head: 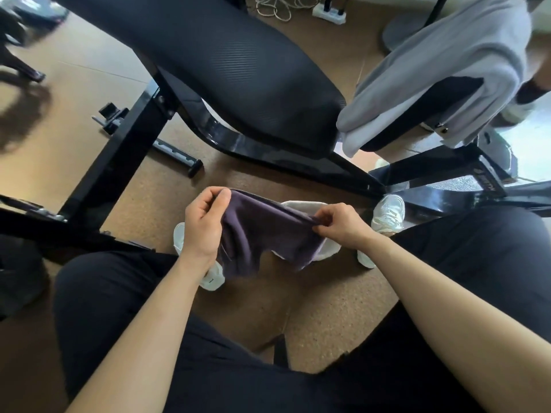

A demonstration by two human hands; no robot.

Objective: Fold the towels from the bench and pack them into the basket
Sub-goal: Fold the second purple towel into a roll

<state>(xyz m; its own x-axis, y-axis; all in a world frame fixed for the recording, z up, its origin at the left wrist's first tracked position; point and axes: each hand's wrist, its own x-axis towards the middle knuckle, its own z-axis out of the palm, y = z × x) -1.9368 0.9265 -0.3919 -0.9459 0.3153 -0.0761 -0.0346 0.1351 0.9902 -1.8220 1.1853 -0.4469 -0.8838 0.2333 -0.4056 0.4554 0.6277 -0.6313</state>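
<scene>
A dark purple towel (262, 236) hangs between my two hands above the floor, in front of my knees. My left hand (204, 225) pinches its upper left corner and my right hand (340, 223) pinches the upper right edge. Under the towel a white basket (304, 205) shows only in part, with rim pieces at both sides. A light grey towel (441, 70) lies draped over the right pad of the black bench (232, 64).
The bench's black steel frame (125, 138) crosses the brown floor ahead and to the left. My white shoe (387, 214) rests by the frame at right. A power strip with cables (329, 11) lies at the back. Another person's foot (518, 108) stands at far right.
</scene>
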